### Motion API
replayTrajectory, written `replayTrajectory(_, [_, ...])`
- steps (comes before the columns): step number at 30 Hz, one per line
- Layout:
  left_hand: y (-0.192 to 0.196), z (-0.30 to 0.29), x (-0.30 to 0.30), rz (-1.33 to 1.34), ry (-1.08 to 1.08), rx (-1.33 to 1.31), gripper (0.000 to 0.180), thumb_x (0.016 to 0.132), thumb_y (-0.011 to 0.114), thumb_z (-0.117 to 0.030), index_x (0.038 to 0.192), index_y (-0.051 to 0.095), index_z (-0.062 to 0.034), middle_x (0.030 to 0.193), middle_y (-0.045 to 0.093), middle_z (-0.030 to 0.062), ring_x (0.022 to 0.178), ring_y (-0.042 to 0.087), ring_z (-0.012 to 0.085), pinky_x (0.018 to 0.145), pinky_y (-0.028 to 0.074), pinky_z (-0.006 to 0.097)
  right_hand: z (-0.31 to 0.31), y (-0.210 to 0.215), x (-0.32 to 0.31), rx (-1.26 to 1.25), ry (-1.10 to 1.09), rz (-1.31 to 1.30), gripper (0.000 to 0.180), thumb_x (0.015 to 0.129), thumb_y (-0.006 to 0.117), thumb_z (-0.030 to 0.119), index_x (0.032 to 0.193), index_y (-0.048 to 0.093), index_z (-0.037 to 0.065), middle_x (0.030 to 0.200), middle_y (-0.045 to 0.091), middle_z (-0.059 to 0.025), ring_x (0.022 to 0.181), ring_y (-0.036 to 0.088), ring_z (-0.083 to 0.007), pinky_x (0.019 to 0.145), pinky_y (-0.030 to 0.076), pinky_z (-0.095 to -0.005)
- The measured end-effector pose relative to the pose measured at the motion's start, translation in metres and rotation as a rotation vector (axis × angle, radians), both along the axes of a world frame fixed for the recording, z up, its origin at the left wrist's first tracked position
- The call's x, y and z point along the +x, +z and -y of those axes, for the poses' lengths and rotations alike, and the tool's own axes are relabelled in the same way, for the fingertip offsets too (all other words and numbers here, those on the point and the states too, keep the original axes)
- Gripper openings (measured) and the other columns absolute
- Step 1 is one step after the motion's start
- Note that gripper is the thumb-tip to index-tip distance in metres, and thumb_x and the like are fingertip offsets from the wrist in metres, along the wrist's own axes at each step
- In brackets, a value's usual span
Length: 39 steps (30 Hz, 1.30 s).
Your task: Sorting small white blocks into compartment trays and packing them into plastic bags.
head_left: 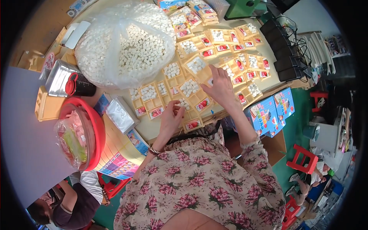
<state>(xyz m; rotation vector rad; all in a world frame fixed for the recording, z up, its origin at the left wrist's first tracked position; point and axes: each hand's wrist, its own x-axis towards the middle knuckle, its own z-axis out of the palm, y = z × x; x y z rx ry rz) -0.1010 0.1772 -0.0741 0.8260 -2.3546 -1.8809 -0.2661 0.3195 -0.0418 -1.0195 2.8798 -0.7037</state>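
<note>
My left hand [171,119] is at the near edge of a group of cream compartment trays, its fingers curled in beside a tray's white cubes [184,104]. Whatever those fingers hold, if anything, is hidden. My right hand [221,87] reaches over the middle trays with thumb and forefinger apart; some cubes lie partly under it. Just left of its fingertips, a tray compartment full of white cubes [196,65] is tilted over its neighbours. Small packets with a red strawberry picture [202,104] sit in other compartments.
A large clear bag of white cubes [142,50] stands at the back left. Left of me are a red basin [100,134] with plastic bags and a dark red-lidded jar [79,85]. Black boxes with cables [281,50] line the right edge; blue printed boxes [264,115] stand below it.
</note>
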Motion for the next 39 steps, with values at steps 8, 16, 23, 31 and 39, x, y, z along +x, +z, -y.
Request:
replayTrajectory(8, [-0.011,-0.001,-0.035,0.154,0.038,0.040,0.031,0.086,0.057,-0.027,0.089,0.058,0.0038,0.059,0.061,0.0089,0.050,0.058,0.0134,0.048,0.044,0.027,-0.027,-0.010,0.016,0.002,-0.131,-0.063,0.069,0.069,0.072,0.024,0.126,0.041,0.001,0.110,0.051,-0.0178,0.105,0.047,-0.0354,0.090,0.040,-0.0432])
replayTrajectory(16, [-0.007,-0.004,-0.046,0.218,0.064,0.083,0.029,0.084,0.061,-0.029,0.079,0.059,-0.0005,0.055,0.058,0.0027,0.047,0.052,0.0074,0.043,0.038,0.021,-0.039,-0.010,0.027,0.036,-0.195,-0.027,0.070,0.069,0.073,0.024,0.127,0.041,0.002,0.108,0.050,-0.0181,0.104,0.047,-0.0353,0.086,0.042,-0.0446])
replayTrajectory(23, [-0.013,0.001,-0.048,0.244,0.126,0.208,0.024,0.082,0.060,-0.023,0.074,0.059,-0.0002,0.053,0.056,0.0025,0.040,0.046,0.0063,0.038,0.032,0.020,-0.040,-0.022,0.033,0.029,-0.181,-0.066,0.070,0.069,0.073,0.024,0.127,0.041,0.003,0.108,0.050,-0.0175,0.102,0.048,-0.0339,0.083,0.043,-0.0438])
replayTrajectory(31, [-0.002,0.009,-0.040,0.216,0.108,0.217,0.022,0.081,0.058,-0.020,0.074,0.059,0.0007,0.054,0.056,0.0031,0.040,0.044,0.0056,0.037,0.031,0.019,-0.043,-0.016,0.038,0.018,-0.189,-0.047,0.071,0.069,0.073,0.026,0.128,0.040,0.003,0.108,0.051,-0.0164,0.101,0.049,-0.0332,0.084,0.042,-0.0436])
replayTrajectory(39, [0.009,0.038,-0.026,0.288,0.042,0.092,0.024,0.080,0.056,-0.021,0.075,0.060,0.0020,0.056,0.057,0.0040,0.045,0.049,0.0071,0.042,0.038,0.021,-0.030,-0.026,0.056,-0.025,-0.169,0.000,0.070,0.070,0.072,0.027,0.128,0.040,0.003,0.110,0.049,-0.0158,0.103,0.047,-0.0329,0.086,0.040,-0.0442])
